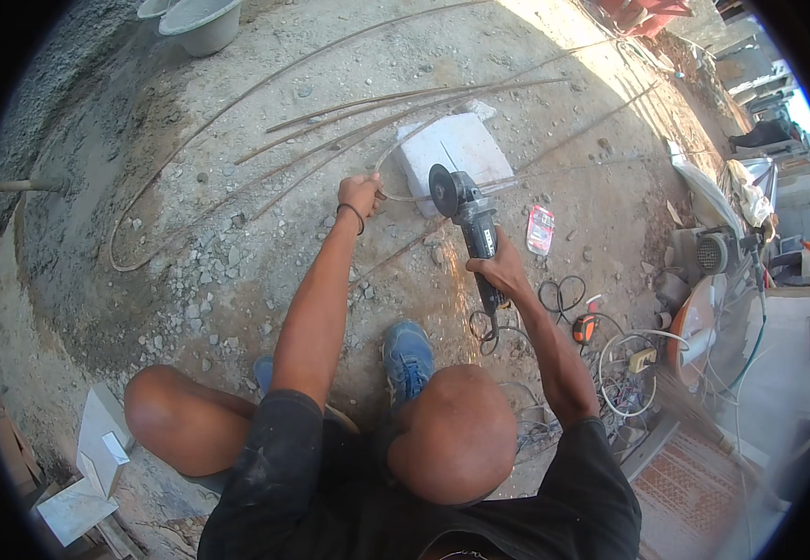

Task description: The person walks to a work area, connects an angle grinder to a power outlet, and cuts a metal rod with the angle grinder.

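On white block (461,145): rod (395,196) in left hand (361,194) fingers.

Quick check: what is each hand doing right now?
Left hand: closed on a thin metal rod.
Right hand: closed around the angle grinder.

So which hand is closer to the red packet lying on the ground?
Right. The right hand grips the angle grinder just left of the red packet; the left hand holds a steel rod farther left, beyond the grinder.
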`<state>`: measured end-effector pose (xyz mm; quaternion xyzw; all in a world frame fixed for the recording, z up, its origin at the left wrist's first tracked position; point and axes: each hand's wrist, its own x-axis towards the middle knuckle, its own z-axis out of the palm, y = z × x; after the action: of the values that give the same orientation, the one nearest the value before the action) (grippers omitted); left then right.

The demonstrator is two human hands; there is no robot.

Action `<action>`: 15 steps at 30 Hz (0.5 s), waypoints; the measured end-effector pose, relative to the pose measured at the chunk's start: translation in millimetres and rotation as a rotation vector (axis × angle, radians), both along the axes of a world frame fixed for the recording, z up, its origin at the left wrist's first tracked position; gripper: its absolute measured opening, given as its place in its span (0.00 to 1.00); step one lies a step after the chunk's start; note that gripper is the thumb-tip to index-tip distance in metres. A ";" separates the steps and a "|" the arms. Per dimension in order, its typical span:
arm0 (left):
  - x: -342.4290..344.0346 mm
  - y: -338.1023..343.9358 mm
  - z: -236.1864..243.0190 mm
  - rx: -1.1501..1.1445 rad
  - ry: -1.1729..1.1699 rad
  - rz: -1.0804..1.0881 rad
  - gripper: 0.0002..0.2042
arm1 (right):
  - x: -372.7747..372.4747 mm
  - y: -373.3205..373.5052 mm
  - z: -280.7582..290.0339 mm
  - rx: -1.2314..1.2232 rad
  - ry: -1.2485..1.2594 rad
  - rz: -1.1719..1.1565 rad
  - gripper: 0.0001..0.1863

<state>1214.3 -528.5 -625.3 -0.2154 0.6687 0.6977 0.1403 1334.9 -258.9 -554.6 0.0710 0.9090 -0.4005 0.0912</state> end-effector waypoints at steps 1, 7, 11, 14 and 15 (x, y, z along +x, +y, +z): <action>0.6 0.2 0.0 -0.012 -0.003 -0.005 0.12 | 0.0 -0.9 2.3 0.002 -0.016 -0.007 0.34; -0.1 -3.1 0.0 0.006 0.002 -0.008 0.12 | -3.8 -8.6 20.3 0.015 -0.083 0.005 0.34; 0.0 0.0 1.1 -0.015 -0.003 -0.005 0.12 | -3.8 -6.3 17.5 0.025 -0.062 0.008 0.35; 0.7 0.5 0.9 -0.004 0.005 -0.006 0.12 | -4.6 -4.4 12.8 0.057 -0.056 0.023 0.35; 0.4 1.2 0.9 0.003 -0.001 0.000 0.12 | -4.1 -3.7 11.2 0.057 -0.056 0.022 0.35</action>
<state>1214.7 -527.4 -624.4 -0.2157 0.6677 0.6984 0.1411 1330.8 -262.7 -543.4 0.0747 0.9179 -0.3711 0.1191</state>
